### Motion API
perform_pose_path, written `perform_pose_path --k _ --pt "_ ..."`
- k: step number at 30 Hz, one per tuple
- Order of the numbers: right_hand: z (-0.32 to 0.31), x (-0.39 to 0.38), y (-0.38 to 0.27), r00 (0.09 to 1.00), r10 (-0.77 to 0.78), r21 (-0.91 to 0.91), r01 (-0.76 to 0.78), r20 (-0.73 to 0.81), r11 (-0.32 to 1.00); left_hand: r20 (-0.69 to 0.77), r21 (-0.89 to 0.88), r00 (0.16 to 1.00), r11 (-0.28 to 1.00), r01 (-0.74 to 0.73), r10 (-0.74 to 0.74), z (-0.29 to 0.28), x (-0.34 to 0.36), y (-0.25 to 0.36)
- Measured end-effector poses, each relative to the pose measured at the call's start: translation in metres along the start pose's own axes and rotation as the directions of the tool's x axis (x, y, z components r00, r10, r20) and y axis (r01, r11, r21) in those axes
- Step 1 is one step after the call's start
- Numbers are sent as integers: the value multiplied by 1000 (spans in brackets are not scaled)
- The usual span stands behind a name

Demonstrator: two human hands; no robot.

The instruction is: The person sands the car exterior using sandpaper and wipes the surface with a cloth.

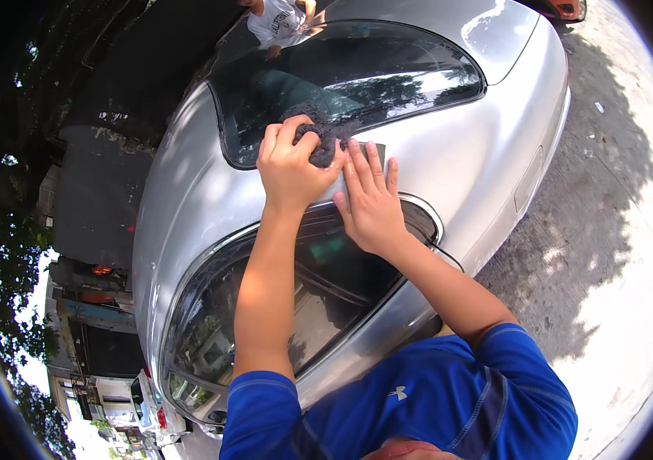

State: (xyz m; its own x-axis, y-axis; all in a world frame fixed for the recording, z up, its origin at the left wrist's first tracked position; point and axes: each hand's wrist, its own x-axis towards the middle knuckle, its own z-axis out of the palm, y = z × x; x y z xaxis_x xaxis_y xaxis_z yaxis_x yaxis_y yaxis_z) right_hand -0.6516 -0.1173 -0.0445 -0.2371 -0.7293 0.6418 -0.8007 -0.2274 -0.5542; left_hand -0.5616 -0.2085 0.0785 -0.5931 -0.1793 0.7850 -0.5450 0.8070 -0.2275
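Observation:
In the head view my left hand (293, 161) is closed on a bunched dark grey cloth (319, 149) at the lower edge of a car's dark window (372, 69). Just right of it, my right hand (372, 203) lies flat, fingers stretched out, over a small grey-green flat piece (381, 149) on the silver bodywork (449, 165). Much of that piece is hidden under the fingers. A dark side window (326, 291) with a chrome rim curves below both hands.
Another person (273, 23) in a white shirt is at the car's far side, top. Shaded pavement (572, 253) runs along the right. A white vehicle (146, 402), trees (4, 284) and dark structures are on the left. Part of an orange vehicle (568, 9) shows top right.

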Motion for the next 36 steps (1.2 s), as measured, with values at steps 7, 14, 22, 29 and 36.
perform_pose_path --k 7,14,22,29,36 --pt "-8 -2 23 1000 10 -19 -10 5 1000 -13 228 995 968 102 -102 -66 -25 -46" --pt "-1 1 -18 998 -64 18 64 29 998 -75 415 939 846 335 -335 -77 -20 -70" --pt "-17 11 68 998 67 -23 -67 -16 997 -147 537 679 518 665 -719 -168 -82 -152" --pt "-11 3 135 957 270 -30 -274 -104 961 -76 578 719 557 597 -691 -150 -65 -154" --pt "-68 24 296 816 520 -240 -574 -253 783 -55 462 772 669 582 -634 -144 -72 -162"
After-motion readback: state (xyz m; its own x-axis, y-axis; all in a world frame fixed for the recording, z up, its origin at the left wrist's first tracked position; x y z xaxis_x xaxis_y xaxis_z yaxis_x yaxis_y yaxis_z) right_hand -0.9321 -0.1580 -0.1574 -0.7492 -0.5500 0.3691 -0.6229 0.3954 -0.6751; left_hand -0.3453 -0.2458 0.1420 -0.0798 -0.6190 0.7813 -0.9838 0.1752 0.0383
